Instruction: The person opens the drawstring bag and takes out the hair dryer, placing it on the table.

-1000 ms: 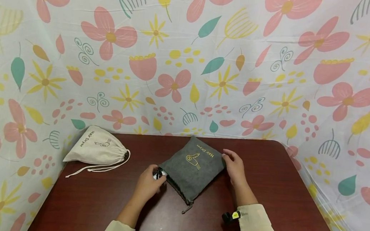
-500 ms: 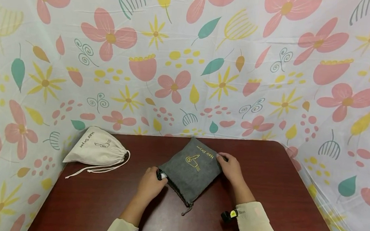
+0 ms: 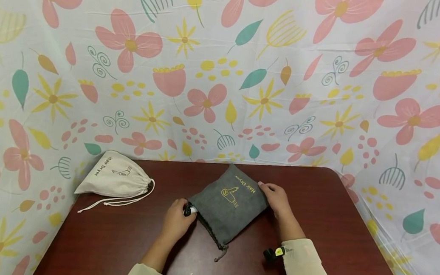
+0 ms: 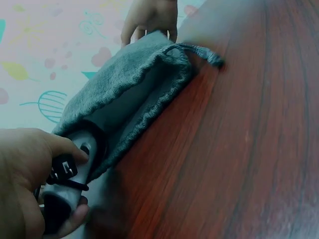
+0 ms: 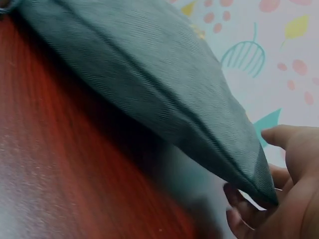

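A grey drawstring bag (image 3: pixel 226 202) printed "Hair Dryer" lies slanted on the table, its mouth facing front left. At that mouth my left hand (image 3: pixel 176 222) grips a hair dryer (image 4: pixel 65 196) by its grey-and-black handle. Black cord and a plug (image 4: pixel 64 168) are bundled against the handle. Inside the bag's mouth, the dryer's far part is hidden. My right hand (image 3: pixel 278 200) holds the bag's right corner, with fingers curled beneath it in the right wrist view and the thumb beside the edge. That side of the bag is lifted off the table.
A cream drawstring bag (image 3: pixel 115 175), also printed "Hair Dryer", lies at the table's back left with its white cords (image 3: pixel 123 200) trailing forward. The dark red wooden table (image 3: pixel 315 195) meets a floral cloth backdrop (image 3: pixel 221 112) behind and at both sides.
My right hand first moved left onto the grey bag's corner. The bag has since turned slightly, its right side shifting right. My left hand stays at the mouth, still gripping the dryer.
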